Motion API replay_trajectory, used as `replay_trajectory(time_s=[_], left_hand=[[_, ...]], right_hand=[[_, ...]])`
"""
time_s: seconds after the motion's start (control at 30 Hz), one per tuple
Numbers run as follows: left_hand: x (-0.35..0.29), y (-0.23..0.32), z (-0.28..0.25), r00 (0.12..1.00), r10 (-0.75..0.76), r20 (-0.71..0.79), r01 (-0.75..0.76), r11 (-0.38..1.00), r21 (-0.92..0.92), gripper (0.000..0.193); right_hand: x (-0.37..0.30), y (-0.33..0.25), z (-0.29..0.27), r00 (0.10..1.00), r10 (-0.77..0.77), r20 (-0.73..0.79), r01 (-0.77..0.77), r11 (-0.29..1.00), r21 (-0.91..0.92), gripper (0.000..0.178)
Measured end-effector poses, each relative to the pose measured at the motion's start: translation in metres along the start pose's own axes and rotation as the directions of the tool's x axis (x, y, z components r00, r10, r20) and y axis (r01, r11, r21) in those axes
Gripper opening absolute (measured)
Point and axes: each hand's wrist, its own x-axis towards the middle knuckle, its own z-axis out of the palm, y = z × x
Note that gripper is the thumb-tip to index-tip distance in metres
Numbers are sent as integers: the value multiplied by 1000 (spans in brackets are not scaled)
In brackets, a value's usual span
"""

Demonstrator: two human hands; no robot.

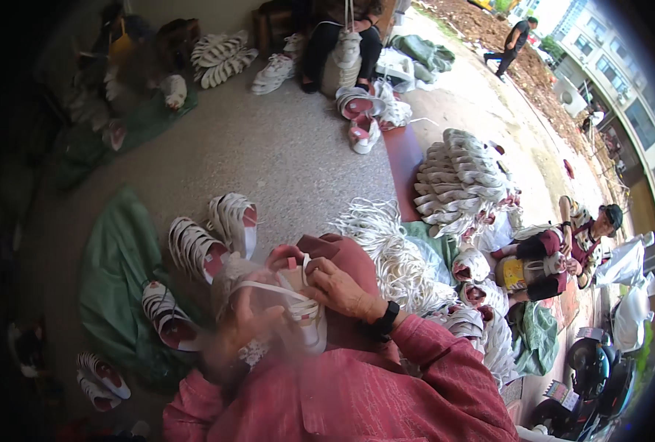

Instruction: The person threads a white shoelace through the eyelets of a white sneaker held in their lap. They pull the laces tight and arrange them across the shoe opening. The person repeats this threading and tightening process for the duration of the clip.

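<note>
A white and beige sneaker (pixel 309 318) with a pink lining rests at my lap. My right hand (pixel 340 292), a dark watch on its wrist, is closed on the sneaker's upper, and a bit of white lace shows at its fingertips. A white shoelace (pixel 272 289) stretches across from the sneaker toward my left hand (pixel 245 324). Motion smears that hand, so its fingers cannot be made out. Beyond the left hand, several striped-looking white shoes stand on the floor, among them one shoe (pixel 233 221) with a pink insole.
Left lies a green sheet (pixel 117 258). At my right are a heap of white laces (pixel 397 258), a stack of white shoes (pixel 460 177) and a seated person (pixel 582 243) handling a shoe. Another person (pixel 342 44) sits ahead. Scooters (pixel 593 376) stand lower right.
</note>
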Motion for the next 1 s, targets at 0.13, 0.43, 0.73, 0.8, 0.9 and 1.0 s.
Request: replay_trajectory(time_s=[0.13, 0.43, 0.73, 0.8, 0.9, 1.0], left_hand=[[48, 31, 17, 998, 58, 38, -69, 869, 490, 53], [29, -11, 31, 981, 190, -48, -146, 872, 468, 29], [32, -23, 27, 995, -98, -1, 98, 995, 14, 40], [34, -16, 29, 984, -165, 61, 175, 958, -229, 46], [36, 9, 26, 970, -198, 140, 239, 880, -411, 53], [38, 17, 25, 963, -227, 147, 269, 854, -445, 51]], right_hand=[[-1, 2, 1, 997, -53, -57, 52, 998, -26, 19], [-2, 1, 4, 1000, 19, -22, -20, 999, -49, 21], [-2, 7, 10, 999, -52, -11, 51, 994, -97, 14], [3, 13, 9, 997, -13, 72, 19, 996, -86, 22], [2, -11, -21, 998, 32, 55, -44, 971, 235, 24], [0, -47, -46, 966, 210, 150, -248, 592, 767, 21]])
